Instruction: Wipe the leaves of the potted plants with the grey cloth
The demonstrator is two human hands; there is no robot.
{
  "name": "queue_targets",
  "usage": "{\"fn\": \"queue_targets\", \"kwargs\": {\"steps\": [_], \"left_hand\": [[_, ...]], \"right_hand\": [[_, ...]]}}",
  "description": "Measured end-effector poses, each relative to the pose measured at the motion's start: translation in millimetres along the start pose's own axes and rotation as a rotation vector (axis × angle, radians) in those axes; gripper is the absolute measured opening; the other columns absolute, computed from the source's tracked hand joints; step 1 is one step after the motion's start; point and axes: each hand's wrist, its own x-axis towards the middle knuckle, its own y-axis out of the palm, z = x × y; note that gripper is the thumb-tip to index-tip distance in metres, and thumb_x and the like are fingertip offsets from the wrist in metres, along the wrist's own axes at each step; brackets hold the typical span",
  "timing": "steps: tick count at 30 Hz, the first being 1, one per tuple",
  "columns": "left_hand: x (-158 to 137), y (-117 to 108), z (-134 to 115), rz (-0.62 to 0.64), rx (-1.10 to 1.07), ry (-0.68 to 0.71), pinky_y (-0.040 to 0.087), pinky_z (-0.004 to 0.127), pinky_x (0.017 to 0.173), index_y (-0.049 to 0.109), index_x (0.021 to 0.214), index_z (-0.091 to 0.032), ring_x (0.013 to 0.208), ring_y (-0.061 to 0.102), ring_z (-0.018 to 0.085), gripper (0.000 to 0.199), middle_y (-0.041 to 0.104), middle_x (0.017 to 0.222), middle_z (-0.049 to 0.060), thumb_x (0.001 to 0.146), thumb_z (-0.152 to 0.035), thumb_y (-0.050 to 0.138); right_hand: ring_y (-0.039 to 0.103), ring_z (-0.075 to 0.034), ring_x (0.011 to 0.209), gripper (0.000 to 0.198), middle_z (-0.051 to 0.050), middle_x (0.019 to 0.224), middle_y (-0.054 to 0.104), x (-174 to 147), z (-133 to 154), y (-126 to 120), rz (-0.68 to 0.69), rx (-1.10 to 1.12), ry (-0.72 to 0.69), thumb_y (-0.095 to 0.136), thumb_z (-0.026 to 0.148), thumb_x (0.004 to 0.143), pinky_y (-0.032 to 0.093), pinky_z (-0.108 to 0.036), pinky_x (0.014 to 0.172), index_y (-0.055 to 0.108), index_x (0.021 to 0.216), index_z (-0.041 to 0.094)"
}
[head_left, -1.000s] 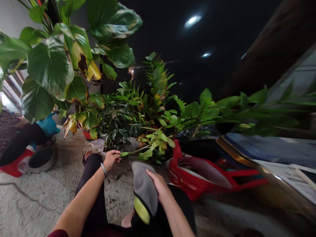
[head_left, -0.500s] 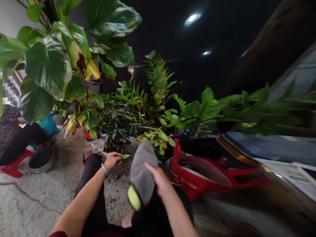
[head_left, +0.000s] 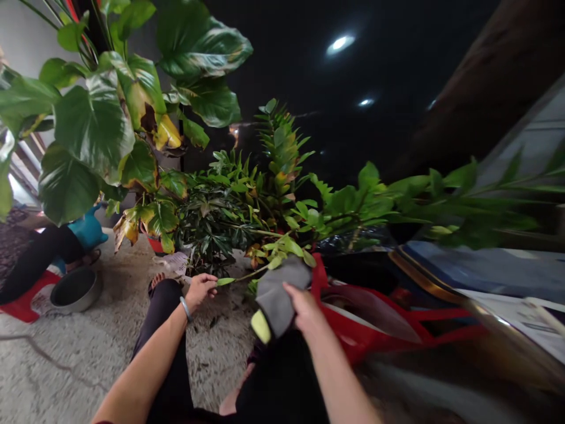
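Note:
My left hand (head_left: 202, 291) pinches the tip of a green leaf (head_left: 226, 282) at the end of a thin stem, which stretches toward the plant on the right. A grey cloth (head_left: 282, 294) with a yellow-green patch at its lower end is in my right hand (head_left: 303, 307), the thumb lying on top of it. The cloth's upper end meets the yellowish-green leaves (head_left: 282, 247) of that same stem; whether it wraps any of them I cannot tell. Dark-leaved foliage (head_left: 212, 218) stands just beyond my left hand.
A red bag (head_left: 353, 330) stands close to my right forearm, with boxes (head_left: 477, 265) behind it. Large-leaved plant (head_left: 92, 123) towers at left. A metal basin (head_left: 76, 290) sits on the concrete floor near a seated person (head_left: 39, 253) on a red stool (head_left: 29, 297).
My right hand and the grey cloth have moved right, and the cloth now meets the stem's leaves. The leaf stays pinched in my left hand, which has barely moved.

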Motion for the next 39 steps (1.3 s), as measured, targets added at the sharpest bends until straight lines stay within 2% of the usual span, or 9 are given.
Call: {"fn": "queue_targets", "kwargs": {"steps": [3,6,10,14,19,23,28,32,39], "left_hand": [[0.9,-2.5,0.6,-0.037,-0.019,0.025,0.044,0.020,0.049,0.065,0.083,-0.014,0.053,0.059,0.010,0.025,0.064,0.065,0.000,0.066,-0.028,0.074],[2.1,-2.7,1.1,-0.029,-0.004,0.005,0.045,0.020,0.050,0.065,0.082,-0.014,0.053,0.059,0.010,0.023,0.064,0.064,0.000,0.066,-0.028,0.074],[1.8,0.1,-0.1,0.007,0.029,-0.027,0.044,0.020,0.050,0.065,0.079,-0.014,0.053,0.059,0.011,0.020,0.061,0.061,-0.001,0.066,-0.026,0.073],[-0.9,3.9,-0.7,0.028,0.032,-0.059,0.043,0.020,0.049,0.064,0.079,-0.014,0.052,0.058,0.010,0.016,0.060,0.062,-0.001,0.067,-0.022,0.071],[-1.0,3.8,0.9,0.017,0.062,-0.075,0.044,0.020,0.050,0.065,0.080,-0.015,0.054,0.058,0.010,0.014,0.059,0.061,-0.002,0.068,-0.021,0.070],[3.7,1.1,2.3,-0.017,0.084,-0.067,0.041,0.019,0.048,0.067,0.078,-0.013,0.051,0.056,0.010,0.014,0.057,0.056,-0.003,0.067,-0.021,0.070],[5.5,0.9,2.6,0.022,0.071,-0.076,0.043,0.020,0.048,0.066,0.079,-0.014,0.053,0.059,0.011,0.016,0.061,0.062,-0.001,0.067,-0.023,0.071],[1.5,3.7,2.7,0.035,0.064,-0.072,0.042,0.020,0.047,0.066,0.079,-0.014,0.053,0.058,0.010,0.018,0.061,0.064,-0.001,0.066,-0.024,0.073],[0.4,1.9,3.3,0.018,0.041,-0.038,0.044,0.021,0.050,0.066,0.077,-0.014,0.054,0.058,0.011,0.018,0.061,0.060,-0.001,0.064,-0.024,0.074]], "right_hand": [[0.068,-0.030,0.061,0.020,-0.008,0.062,0.072,-52.9,-49.4,17.5,0.257,-0.065,0.090,0.079,0.029,0.050,0.055,-0.038,0.060,0.071,0.062,0.016],[0.070,-0.030,0.069,0.029,-0.006,0.065,0.073,-86.0,-65.7,-11.9,0.299,-0.074,0.119,0.080,0.039,0.052,0.056,-0.037,0.066,0.073,0.069,0.016],[0.071,-0.033,0.080,0.045,-0.009,0.075,0.075,-54.1,-15.8,-65.7,-0.108,0.107,0.126,0.082,0.039,0.049,0.059,-0.042,0.072,0.072,0.084,0.014],[0.067,-0.027,0.103,0.048,-0.009,0.107,0.073,-6.5,36.2,-52.4,-0.354,0.335,-0.033,0.073,0.032,0.059,0.058,-0.039,0.082,0.066,0.105,0.019],[0.071,-0.031,0.084,0.037,-0.010,0.078,0.075,-52.2,-2.0,9.7,0.084,0.170,0.089,0.075,0.037,0.058,0.058,-0.040,0.073,0.070,0.085,0.013],[0.071,-0.032,0.083,0.037,-0.009,0.082,0.077,-113.1,-39.1,-12.7,0.485,-0.143,0.029,0.078,0.041,0.057,0.055,-0.037,0.076,0.075,0.083,0.015],[0.070,-0.030,0.078,0.048,-0.007,0.079,0.076,-91.9,-4.5,-82.5,-0.067,-0.003,0.046,0.081,0.045,0.050,0.056,-0.038,0.070,0.073,0.089,0.017],[0.068,-0.026,0.090,0.048,-0.004,0.090,0.074,-41.3,25.4,-63.5,-0.367,0.256,-0.149,0.079,0.038,0.050,0.055,-0.036,0.079,0.069,0.093,0.020],[0.069,-0.031,0.082,0.035,-0.008,0.080,0.076,-78.5,-27.2,10.0,0.255,-0.150,-0.096,0.076,0.042,0.054,0.053,-0.038,0.075,0.074,0.078,0.017]]}}
